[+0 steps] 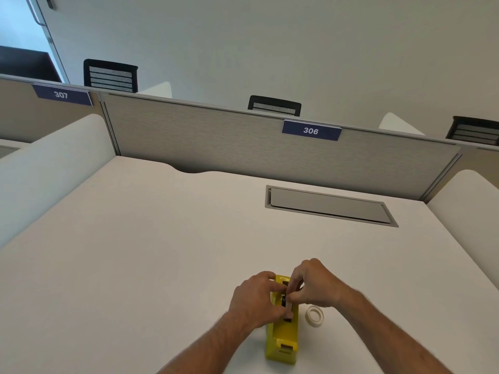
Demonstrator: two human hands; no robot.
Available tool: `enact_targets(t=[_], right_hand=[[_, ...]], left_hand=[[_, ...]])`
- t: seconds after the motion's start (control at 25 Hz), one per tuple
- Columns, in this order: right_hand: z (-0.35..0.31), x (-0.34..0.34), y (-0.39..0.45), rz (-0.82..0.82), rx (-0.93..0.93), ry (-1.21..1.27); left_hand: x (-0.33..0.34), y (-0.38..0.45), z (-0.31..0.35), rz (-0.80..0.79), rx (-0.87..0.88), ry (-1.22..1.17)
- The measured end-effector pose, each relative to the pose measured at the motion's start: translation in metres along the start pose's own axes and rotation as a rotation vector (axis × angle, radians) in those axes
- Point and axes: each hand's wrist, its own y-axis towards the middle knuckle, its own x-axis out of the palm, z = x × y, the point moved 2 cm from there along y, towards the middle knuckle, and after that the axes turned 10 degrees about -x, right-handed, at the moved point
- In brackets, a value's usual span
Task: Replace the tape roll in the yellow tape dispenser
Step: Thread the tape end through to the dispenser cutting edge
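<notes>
Left hand [256,300]: I see it clamped on the left side of the yellow tape dispenser [283,336], which stands on the white desk [135,252].
Right hand [313,286]: fingertips pinching a small part over the dispenser's middle.
Tape roll [314,315]: flat on the desk, just right of the dispenser.

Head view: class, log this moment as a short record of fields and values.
dispenser: yellow, on desk, cutter end toward the person
left hand: gripping dispenser's left side
right hand: fingers pinching something at the roll slot
spare roll: pale, flat on desk, right of dispenser, untouched
hatch: closed
</notes>
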Motion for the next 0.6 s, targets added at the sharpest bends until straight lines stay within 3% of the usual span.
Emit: enact_targets(t=[0.6], right_hand=[[-0.0027,0.0028,0.0024,0.016,0.02,-0.034]], left_hand=[[0.0024,0.0012,-0.0005,0.002,-0.008,0.003]])
